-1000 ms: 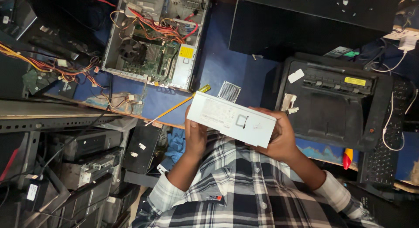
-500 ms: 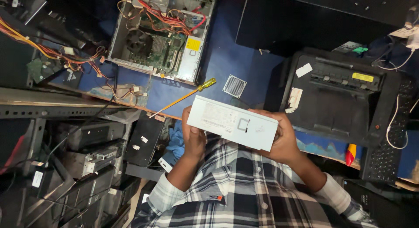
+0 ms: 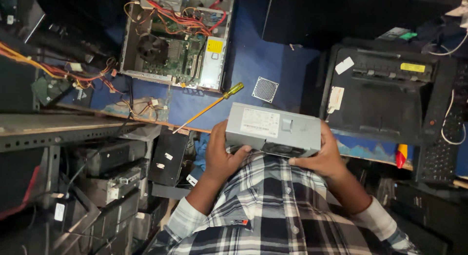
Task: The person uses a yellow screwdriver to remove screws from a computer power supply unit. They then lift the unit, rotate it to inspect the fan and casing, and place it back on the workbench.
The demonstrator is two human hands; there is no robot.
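A grey metal power supply box (image 3: 273, 129) with a white label on its top is held level in front of my chest, over the near edge of the blue table (image 3: 253, 60). My left hand (image 3: 220, 157) grips its left end from below, thumb on the underside. The right end rests in my right hand (image 3: 324, 158), fingers wrapped up its side. A round fan opening shows on the box's lower face. Just beyond the box lies a screwdriver (image 3: 209, 106) with a yellow handle and a long shaft.
An open computer case (image 3: 175, 40) with red and yellow wiring lies at the back left. A small square mesh grille (image 3: 265, 89) sits mid-table. At right are a black printer (image 3: 390, 99) and a keyboard (image 3: 438, 155). Stacked hardware (image 3: 107, 182) sits under a metal shelf at left.
The box has tipped in my hands, so its fan side now shows below the labelled top. Both hands have kept their grip on its ends.
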